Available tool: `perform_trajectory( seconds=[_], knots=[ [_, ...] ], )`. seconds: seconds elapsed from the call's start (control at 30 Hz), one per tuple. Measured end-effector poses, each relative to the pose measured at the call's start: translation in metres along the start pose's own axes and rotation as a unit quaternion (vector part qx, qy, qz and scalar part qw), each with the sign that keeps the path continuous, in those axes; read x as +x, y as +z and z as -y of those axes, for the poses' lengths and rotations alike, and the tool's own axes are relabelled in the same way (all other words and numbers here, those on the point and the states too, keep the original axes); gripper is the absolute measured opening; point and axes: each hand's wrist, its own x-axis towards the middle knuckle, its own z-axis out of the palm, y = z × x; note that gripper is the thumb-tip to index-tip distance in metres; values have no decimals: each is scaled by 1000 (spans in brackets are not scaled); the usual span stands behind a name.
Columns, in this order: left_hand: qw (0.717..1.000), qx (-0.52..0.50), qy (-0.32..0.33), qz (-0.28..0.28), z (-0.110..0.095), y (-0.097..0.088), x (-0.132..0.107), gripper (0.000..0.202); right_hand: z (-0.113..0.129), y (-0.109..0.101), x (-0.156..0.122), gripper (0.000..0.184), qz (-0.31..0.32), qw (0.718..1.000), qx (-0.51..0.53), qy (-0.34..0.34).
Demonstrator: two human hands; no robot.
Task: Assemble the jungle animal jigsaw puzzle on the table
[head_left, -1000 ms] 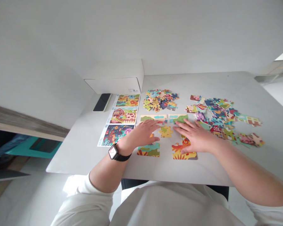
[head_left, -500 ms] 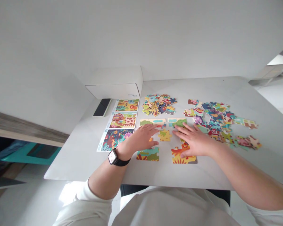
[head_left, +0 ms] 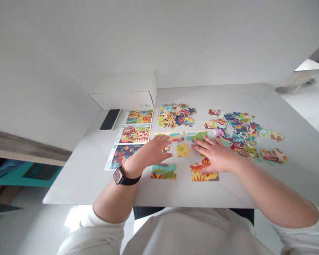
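My left hand (head_left: 154,152) lies palm down with its thumb apart, over the left side of a partly joined jigsaw. It covers part of the upper left section (head_left: 177,136). Below its thumb is a corner section with a crocodile (head_left: 163,171). My right hand (head_left: 215,154) rests with spread fingers on the right side, touching the green upper right section (head_left: 197,135) and the orange lion section (head_left: 204,175). Between my hands sits a loose yellow puzzle piece (head_left: 183,150), apart from the sections around it. Neither hand grips anything; some pieces are hidden under them.
Two heaps of puzzle pieces lie farther back, a smaller heap (head_left: 177,115) in the middle and a wider heap (head_left: 239,129) at right. Left are a picture sheet (head_left: 135,134), a phone (head_left: 110,119) and a white box (head_left: 122,100) against the wall.
My left hand has drawn back to the left, uncovering more of the upper left section. My right hand stays spread over the right side. The whole view has shifted slightly.
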Motion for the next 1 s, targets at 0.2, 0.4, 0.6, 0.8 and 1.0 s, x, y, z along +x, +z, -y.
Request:
perform_trajectory(
  seconds=[0.2,0.4,0.6,0.8,1.0],
  knots=[
    [999,12,-22,-20,6,-5,-1,47,4,-6,0,122,15,1000,0,8],
    [999,24,-36,-16,3,-5,-1,46,2,-5,0,117,11,1000,3,6],
    [999,15,-41,-22,4,-5,-1,45,2,-5,-1,106,-12,1000,-1,-1],
    [999,11,-52,-10,3,-7,-1,44,1,-3,0,95,-36,999,-12,-8],
    [998,19,-52,-12,4,-6,-2,43,-1,-3,-1,93,-45,999,-14,-7]
  ],
)
